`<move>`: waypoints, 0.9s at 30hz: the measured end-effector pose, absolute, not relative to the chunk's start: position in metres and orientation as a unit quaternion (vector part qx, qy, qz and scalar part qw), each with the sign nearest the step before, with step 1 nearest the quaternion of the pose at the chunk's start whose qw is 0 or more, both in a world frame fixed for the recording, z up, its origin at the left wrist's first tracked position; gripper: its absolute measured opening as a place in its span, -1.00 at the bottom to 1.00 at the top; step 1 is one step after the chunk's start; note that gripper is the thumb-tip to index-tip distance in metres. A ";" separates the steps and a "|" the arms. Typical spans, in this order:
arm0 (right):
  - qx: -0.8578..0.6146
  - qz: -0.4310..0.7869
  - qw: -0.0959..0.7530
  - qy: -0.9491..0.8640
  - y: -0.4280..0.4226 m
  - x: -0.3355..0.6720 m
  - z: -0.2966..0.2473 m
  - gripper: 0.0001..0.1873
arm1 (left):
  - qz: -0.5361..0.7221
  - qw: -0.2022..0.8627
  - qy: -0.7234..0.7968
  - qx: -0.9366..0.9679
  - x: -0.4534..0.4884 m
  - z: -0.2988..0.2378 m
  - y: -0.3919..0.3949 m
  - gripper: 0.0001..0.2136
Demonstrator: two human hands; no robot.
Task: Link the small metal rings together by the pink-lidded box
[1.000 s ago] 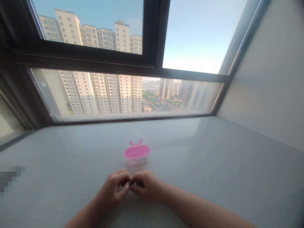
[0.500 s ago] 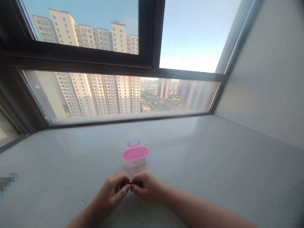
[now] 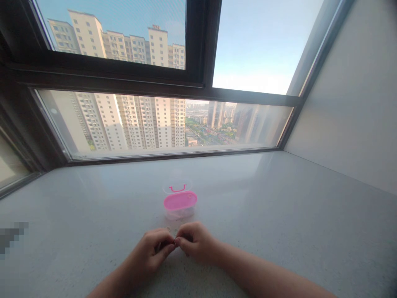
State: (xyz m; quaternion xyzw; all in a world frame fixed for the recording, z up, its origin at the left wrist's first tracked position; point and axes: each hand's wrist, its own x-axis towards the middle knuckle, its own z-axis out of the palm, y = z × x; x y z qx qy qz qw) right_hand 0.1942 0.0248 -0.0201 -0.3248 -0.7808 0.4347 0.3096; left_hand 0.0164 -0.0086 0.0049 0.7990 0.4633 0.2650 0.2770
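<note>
My left hand [image 3: 158, 248] and my right hand [image 3: 197, 242] meet low in the middle of the view, just above the pale speckled sill. Thumb and forefinger of each are pinched, and the fingertips touch. Something small and dark shows between them, too little to name. Just beyond the fingers stands a clear oval plastic box [image 3: 180, 214] with a pink rim and a pink inner cover [image 3: 180, 201]. Its transparent lid with a pink handle [image 3: 178, 189] lies behind it. Tiny bits, hard to make out, lie between the box and my hands.
The speckled sill [image 3: 279, 215] spreads out on both sides. A dark window frame [image 3: 155, 159] bounds it at the back, with tall buildings outside. A white wall [image 3: 350, 116] rises at the right. A pixelated grey patch [image 3: 10, 238] sits at the left edge.
The whole view has shifted slightly, so box and hands appear a little farther right. My fingertips have drawn closer together, and the right thumb now covers more of the small dark thing.
</note>
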 end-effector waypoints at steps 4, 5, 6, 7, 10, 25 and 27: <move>-0.326 0.434 0.310 -0.780 0.024 0.194 -0.016 -0.83 | 0.268 0.285 0.472 0.790 0.018 0.006 -0.009 -0.73; -0.325 0.436 0.308 -0.781 0.024 0.194 -0.015 -0.83 | 0.269 0.290 0.475 0.786 0.018 0.007 -0.009 -0.73; -0.324 0.440 0.303 -0.781 0.023 0.195 -0.015 -0.83 | 0.270 0.295 0.477 0.782 0.018 0.008 -0.009 -0.73; -0.322 0.445 0.297 -0.781 0.024 0.195 -0.015 -0.82 | 0.271 0.299 0.479 0.780 0.017 0.009 -0.009 -0.75; -0.308 0.466 0.269 -0.784 0.024 0.196 -0.016 -0.79 | 0.264 0.300 0.479 0.782 0.016 0.010 -0.008 -0.80; -0.291 0.409 0.226 -0.835 0.027 0.196 -0.020 -0.80 | 0.273 0.284 0.467 0.792 0.017 0.010 -0.010 -0.83; -0.297 0.393 0.236 -0.838 0.028 0.196 -0.022 -0.81 | 0.276 0.285 0.468 0.790 0.017 0.010 -0.009 -0.83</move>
